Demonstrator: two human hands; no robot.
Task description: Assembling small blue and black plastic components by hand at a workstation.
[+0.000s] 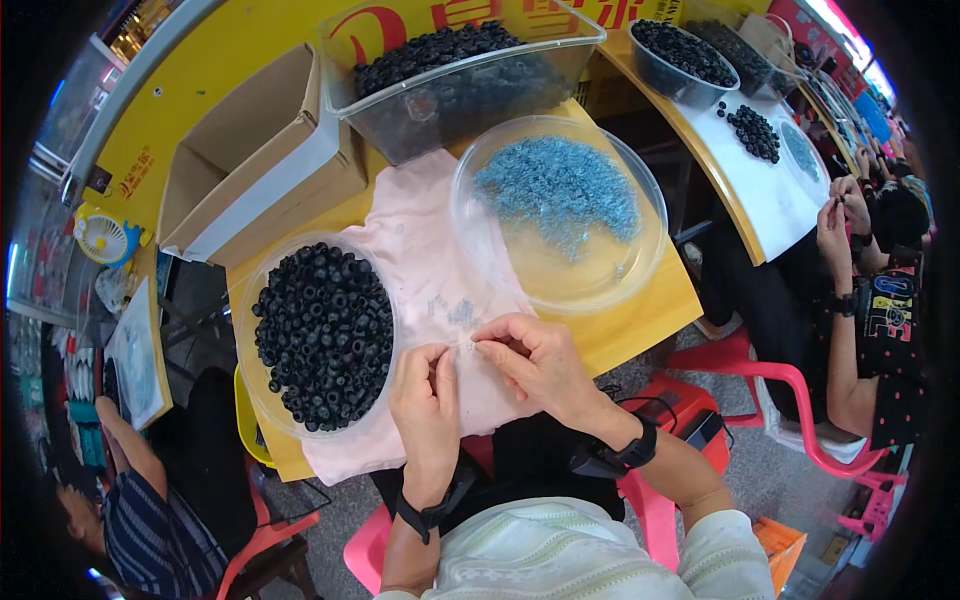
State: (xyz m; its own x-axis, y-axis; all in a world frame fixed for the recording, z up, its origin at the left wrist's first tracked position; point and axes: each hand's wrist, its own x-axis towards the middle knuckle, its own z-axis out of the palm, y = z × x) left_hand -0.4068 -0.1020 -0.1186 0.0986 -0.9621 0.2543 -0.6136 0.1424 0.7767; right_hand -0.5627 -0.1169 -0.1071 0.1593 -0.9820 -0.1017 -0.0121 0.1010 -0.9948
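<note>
My left hand (pixel 426 395) is closed in a pinch over a pink cloth (pixel 425 225), with a dark spot showing between its fingers. My right hand (pixel 540 365) is pinched too, fingertips close to those of the left. What either hand holds is too small to name. Just beyond the fingertips lie several small clear bluish pieces (pixel 460 312) on the cloth. Left of my left hand, a round clear tray (pixel 243 350) is heaped with black ring-like parts (pixel 325 335). Beyond my right hand, another round clear tray (pixel 600 290) holds many tiny light-blue pieces (pixel 560 190).
At the back stand an open cardboard box (pixel 265 170) and a clear plastic bin (pixel 440 115) of black parts. On the right, a neighbouring table (pixel 740 190) carries a bowl of black parts (pixel 685 55). One person (pixel 880 330) sits there; another (pixel 150 510) sits at left.
</note>
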